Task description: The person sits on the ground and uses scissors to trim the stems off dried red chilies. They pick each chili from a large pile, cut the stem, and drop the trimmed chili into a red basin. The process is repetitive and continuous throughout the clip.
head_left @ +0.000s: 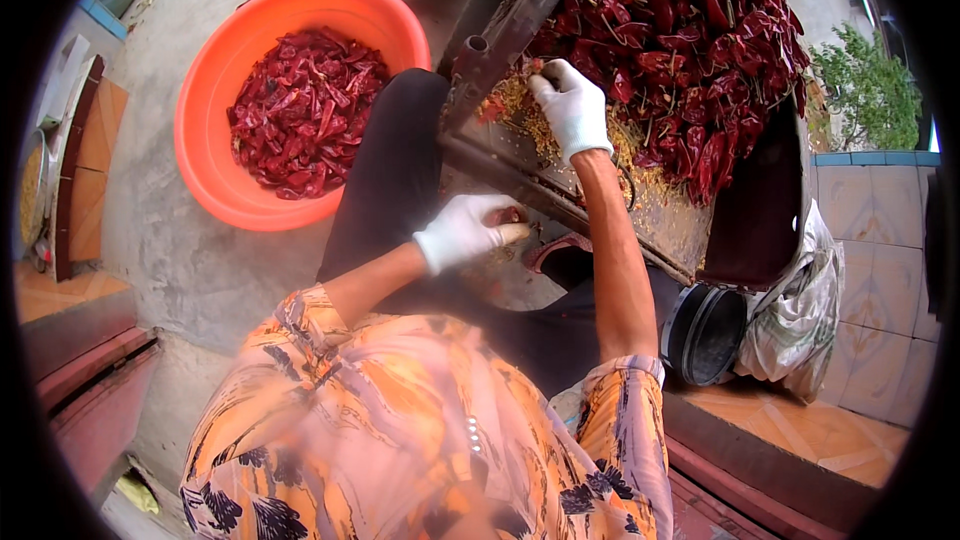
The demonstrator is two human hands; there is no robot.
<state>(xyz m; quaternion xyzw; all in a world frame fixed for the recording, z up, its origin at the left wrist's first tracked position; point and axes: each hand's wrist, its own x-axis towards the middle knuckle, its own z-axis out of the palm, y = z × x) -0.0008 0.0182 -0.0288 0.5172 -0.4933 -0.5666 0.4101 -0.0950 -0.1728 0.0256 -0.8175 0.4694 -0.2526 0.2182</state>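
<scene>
My left hand point(466, 233), in a white glove, is closed in front of my body, with its thumb and fingers around a dark red piece of dried chilli point(512, 214). My right hand point(574, 112), gloved the same way, reaches over a metal tray point(660, 223) with its fingers curled together. A bit of red shows at those fingertips, too small to name. Yellow seeds point(520, 110) lie scattered beneath the right hand. Just beyond it rises a big heap of whole dried red chillies point(680, 50) with stems.
An orange basin point(205, 155) at the left holds dried chilli pieces point(305, 120). The tray's dark metal frame point(478, 70) stands between basin and heap. A black round container point(708, 332) and a white sack point(800, 310) are at the right. A green plant point(868, 85) grows beyond.
</scene>
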